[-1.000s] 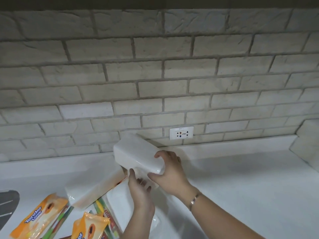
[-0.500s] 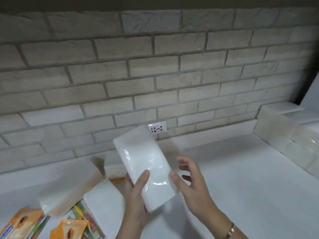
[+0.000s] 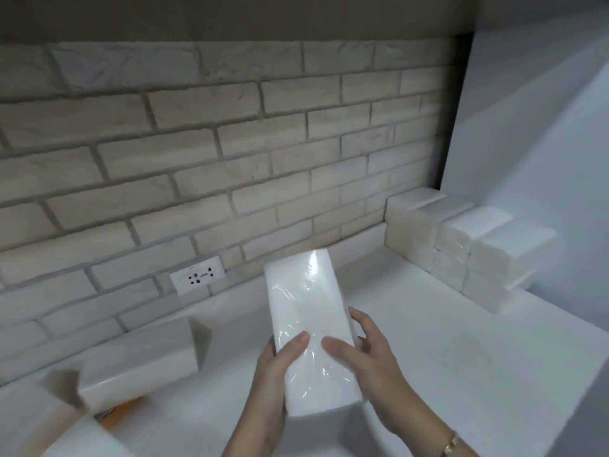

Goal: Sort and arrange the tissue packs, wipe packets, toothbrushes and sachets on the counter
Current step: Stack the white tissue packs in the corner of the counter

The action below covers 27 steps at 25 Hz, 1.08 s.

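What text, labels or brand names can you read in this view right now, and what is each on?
No text is readable.
Held tissue pack: clear wrap, no print visible.
Wall socket: faint marking above the holes, too small to read.
Orange packet under the left pack: mostly hidden and blurred, unreadable.

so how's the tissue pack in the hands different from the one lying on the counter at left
The held tissue pack is up off the counter, gripped by the left hand and right hand; the loose tissue pack lies untouched on the counter. The held one points away toward the wall, the loose one lies crosswise. The held pack's wrap shows glare; the loose one looks dull. Both are plain white wrapped blocks.
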### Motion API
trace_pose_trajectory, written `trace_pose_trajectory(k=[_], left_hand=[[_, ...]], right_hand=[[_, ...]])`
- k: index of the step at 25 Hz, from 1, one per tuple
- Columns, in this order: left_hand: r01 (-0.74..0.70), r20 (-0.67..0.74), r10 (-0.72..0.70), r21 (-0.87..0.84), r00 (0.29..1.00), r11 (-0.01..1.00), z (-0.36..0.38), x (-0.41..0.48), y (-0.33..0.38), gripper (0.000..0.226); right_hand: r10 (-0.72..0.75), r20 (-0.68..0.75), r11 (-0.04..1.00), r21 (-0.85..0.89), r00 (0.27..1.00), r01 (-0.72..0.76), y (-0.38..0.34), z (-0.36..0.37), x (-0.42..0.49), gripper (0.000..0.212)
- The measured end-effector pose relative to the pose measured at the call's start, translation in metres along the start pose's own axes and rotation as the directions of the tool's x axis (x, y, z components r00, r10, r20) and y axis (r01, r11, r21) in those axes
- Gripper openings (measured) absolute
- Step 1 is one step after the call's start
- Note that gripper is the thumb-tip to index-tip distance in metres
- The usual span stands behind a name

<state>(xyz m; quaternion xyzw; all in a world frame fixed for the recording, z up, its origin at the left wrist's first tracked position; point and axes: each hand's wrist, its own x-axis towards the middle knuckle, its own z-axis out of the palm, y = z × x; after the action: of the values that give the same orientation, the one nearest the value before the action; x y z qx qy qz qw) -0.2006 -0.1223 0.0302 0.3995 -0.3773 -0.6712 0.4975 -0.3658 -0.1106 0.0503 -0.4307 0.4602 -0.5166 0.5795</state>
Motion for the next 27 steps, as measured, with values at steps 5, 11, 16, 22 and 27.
trace_pose_trajectory(k=[5,11,16,22,27], left_hand=[[0.008,0.039,-0.009,0.033,0.999,0.999,0.051,0.043,-0.021,0.068],[0.168,-0.031,-0.166,0.104,0.986,0.980,0.125,0.073,-0.074,0.083],[0.168,-0.036,-0.172,-0.110,0.984,0.980,0.193,0.112,-0.103,0.098],[0.018,0.071,-0.004,-0.190,0.997,0.982,0.256,0.171,-0.104,0.074],[-0.092,0.048,0.102,-0.181,0.994,0.979,0.263,0.238,-0.090,0.068]], right_hand=[[-0.053,-0.165,0.996,0.057,0.985,0.063,-0.009,-0.059,0.014,0.063],[-0.044,-0.324,0.992,0.099,0.945,0.080,-0.008,-0.144,0.040,0.081],[-0.070,-0.321,0.991,0.084,0.945,0.102,-0.019,-0.201,0.070,0.079],[-0.132,-0.258,0.988,0.038,0.957,0.147,-0.035,-0.249,0.112,0.082],[-0.215,-0.189,0.973,-0.123,0.958,0.194,-0.055,-0.273,0.157,0.082]])
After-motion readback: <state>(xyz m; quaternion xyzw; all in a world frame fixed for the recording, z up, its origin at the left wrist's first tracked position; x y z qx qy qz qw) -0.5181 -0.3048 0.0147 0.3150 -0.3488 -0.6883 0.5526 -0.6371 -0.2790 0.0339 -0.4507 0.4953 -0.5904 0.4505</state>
